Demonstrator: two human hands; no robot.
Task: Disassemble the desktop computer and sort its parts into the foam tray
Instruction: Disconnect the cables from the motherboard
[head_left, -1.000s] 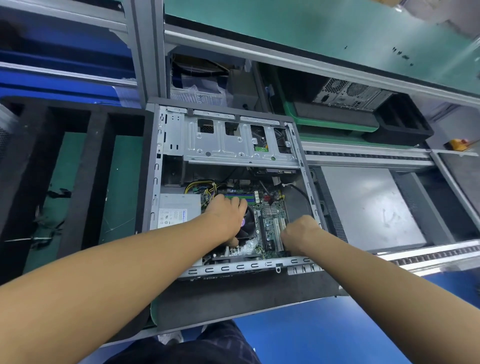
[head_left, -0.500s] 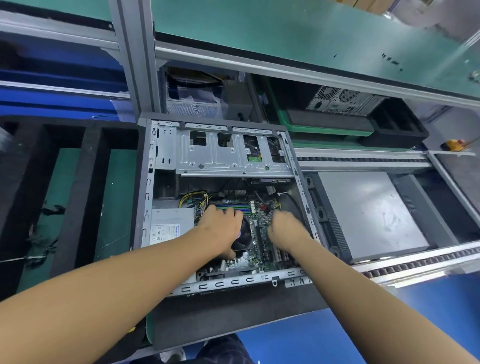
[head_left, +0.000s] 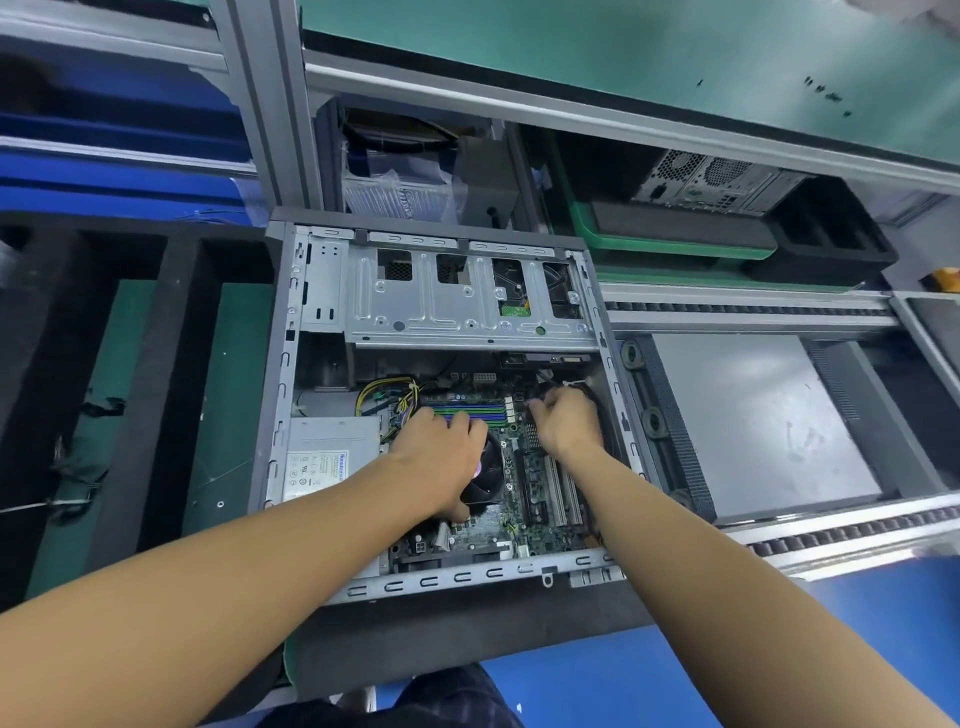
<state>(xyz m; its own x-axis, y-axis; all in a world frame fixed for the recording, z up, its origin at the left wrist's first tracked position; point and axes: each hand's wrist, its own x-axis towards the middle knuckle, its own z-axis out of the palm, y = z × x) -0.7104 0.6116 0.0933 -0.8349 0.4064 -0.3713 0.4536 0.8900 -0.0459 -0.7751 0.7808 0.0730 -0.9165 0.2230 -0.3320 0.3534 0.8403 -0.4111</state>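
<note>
Two-handed at the moment, reaching with bare forearms over the near rail of the desktop computer (head_left: 467, 577), lying open on its side mid-bench. Spreading the left hand (head_left: 441, 457) over the cooler fan (head_left: 488, 488), with fingers bent down past its far side and thumb tucked at its near edge, and holding it as a brace. Curling the right hand (head_left: 566, 423) fingers-down at the far right corner of the motherboard (head_left: 519, 530), just where dark cables (head_left: 582, 387) are leaving it. Hiding the fingertips under the knuckles, so not showing whether anything is actually being pinched.

Judging the step as freeing a lead from the board. For doing that well, probably: gripping the plug body rather than the wire, squeezing any latch first, drawing straight off without rocking, and leaning only lightly on the fan. Also minding the memory slots (head_left: 467, 408) and yellow wires (head_left: 384, 395) just beyond the left fingers.

Looking farther: seeing the power supply (head_left: 327, 457) and drive cage (head_left: 467, 312) not yet removed. Finding the foam tray (head_left: 176, 364) just beside the case on the left and a grey side panel (head_left: 753, 415) on the right.
</note>
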